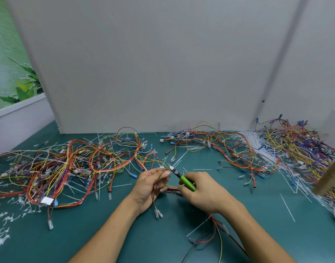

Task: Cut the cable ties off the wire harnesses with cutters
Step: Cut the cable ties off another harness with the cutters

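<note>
1. Red, yellow and black wires of a harness (215, 231) trail over the green desk (125, 234) between the forearms, running out from under the right hand (204, 194).
2. Fingertips of the left hand (149, 186) pinch thin wires of that harness; its clear terminals (158, 213) dangle below the wrist.
3. Right hand is curled round the green handles of the cutters (182, 180), whose nose points at the left fingertips, just beside them.
4. One tangled pile of harnesses (68, 168) lies to the left, a second pile (286, 149) to the right.
5. Loose white cable ties (252, 141) lie heaped against the second pile; snipped tie bits (3, 238) litter the desk's left edge.
</note>
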The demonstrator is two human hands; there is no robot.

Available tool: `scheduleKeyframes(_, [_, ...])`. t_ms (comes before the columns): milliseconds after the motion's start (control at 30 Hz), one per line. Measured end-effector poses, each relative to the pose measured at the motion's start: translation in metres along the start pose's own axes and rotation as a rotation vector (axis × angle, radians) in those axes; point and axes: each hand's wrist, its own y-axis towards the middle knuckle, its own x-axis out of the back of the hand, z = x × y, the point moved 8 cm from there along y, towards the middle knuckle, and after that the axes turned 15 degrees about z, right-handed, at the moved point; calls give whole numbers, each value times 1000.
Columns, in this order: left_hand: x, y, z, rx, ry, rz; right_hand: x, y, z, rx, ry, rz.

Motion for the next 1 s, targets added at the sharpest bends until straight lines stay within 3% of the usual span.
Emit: scheduleKeyframes(1000, [-1, 1, -1, -45, -72, -36, 3, 3, -6, 12, 23, -95])
